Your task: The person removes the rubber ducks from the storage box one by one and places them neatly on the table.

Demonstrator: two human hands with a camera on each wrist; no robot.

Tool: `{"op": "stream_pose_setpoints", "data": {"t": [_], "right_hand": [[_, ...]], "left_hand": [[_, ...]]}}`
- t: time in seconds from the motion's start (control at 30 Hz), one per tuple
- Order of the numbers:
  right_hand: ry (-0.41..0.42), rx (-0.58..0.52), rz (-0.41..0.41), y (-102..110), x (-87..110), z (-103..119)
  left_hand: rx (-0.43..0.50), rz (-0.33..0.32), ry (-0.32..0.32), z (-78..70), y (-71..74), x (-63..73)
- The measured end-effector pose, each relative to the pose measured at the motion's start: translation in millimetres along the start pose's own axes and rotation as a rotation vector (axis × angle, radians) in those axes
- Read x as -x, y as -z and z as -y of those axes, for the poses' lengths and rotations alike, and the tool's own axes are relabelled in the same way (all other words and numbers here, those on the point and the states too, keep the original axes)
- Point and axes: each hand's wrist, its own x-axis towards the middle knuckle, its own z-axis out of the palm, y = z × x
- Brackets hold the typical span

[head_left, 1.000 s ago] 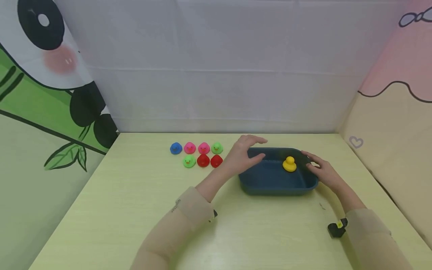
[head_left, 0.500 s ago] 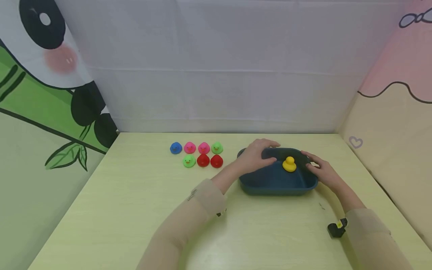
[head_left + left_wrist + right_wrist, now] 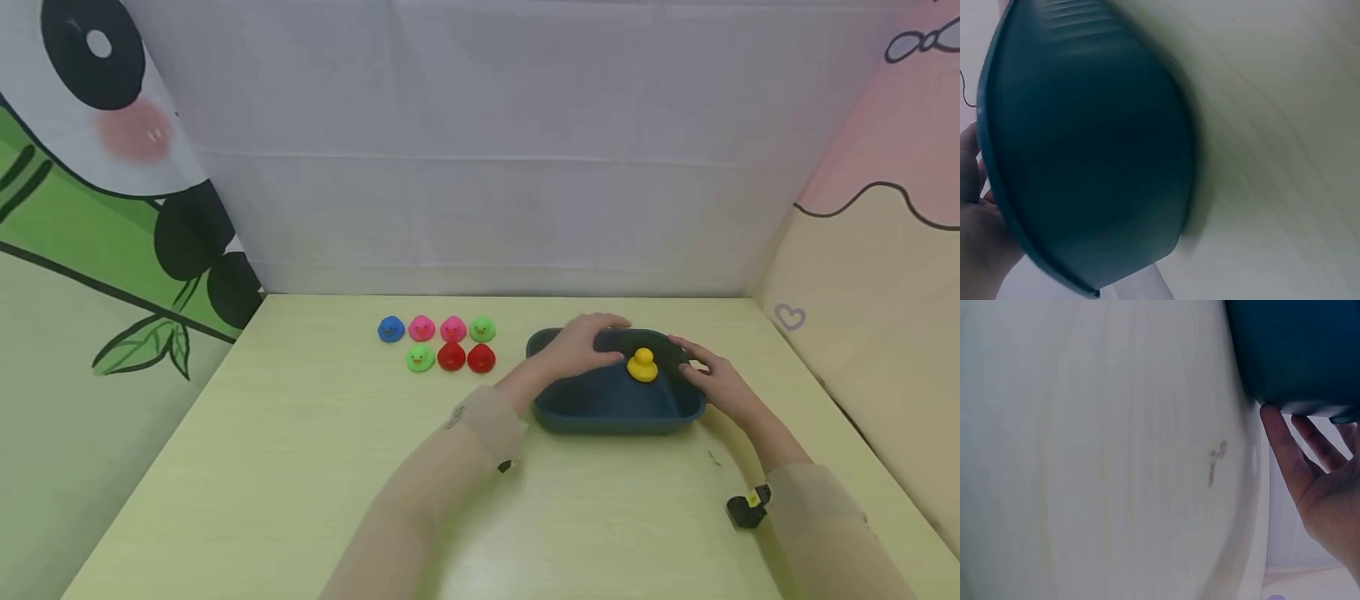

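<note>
In the head view a dark blue-green plastic basin (image 3: 618, 427) sits on the table with a yellow rubber duck (image 3: 642, 367) inside, toward its right side. My left hand (image 3: 581, 346) reaches over the basin's left part, thumb and fingers spread apart, with the duck just beyond the fingertips. My right hand (image 3: 716, 379) holds the basin's right end, thumb at the rim and fingers along the outer wall. The right wrist view shows those fingers (image 3: 1282, 437) against the basin's side. In the left wrist view the basin (image 3: 1091, 137) hides much of my left hand (image 3: 985, 231).
Left of the basin, small rubber ducks stand in two rows: a blue duck (image 3: 391, 329), pink ducks (image 3: 422, 328), green ducks (image 3: 420, 358) and red ducks (image 3: 452, 357). A white cloth wall (image 3: 480, 208) closes off the back of the pale table (image 3: 300, 467).
My left hand has moved right, from over the basin's left edge farther over its inside, closer to the yellow duck. My right hand and the basin have stayed in place.
</note>
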Motion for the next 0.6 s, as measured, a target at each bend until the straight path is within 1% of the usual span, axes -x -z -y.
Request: {"op": "stream_pose_setpoints", "data": {"t": [0.13,0.2,0.33,0.53,0.6], "right_hand": [[0.003,-0.010,0.002,-3,-1.2,0],[0.004,-0.012,0.004,-3,-1.6,0],[0.005,-0.008,0.003,-3,-1.9,0],[0.007,0.005,-0.003,-3,-1.3,0],[0.009,0.011,-0.006,-3,-1.5,-1]], "left_hand": [[0.054,0.014,0.023,7.8,-11.4,-5.9],[0.056,0.020,0.038,9.0,-17.0,-8.6],[0.032,0.048,0.043,9.1,-27.6,-13.8],[-0.017,0.101,0.038,3.6,-38.4,-18.4],[-0.025,0.109,0.041,2.2,-40.9,-19.3]]}}
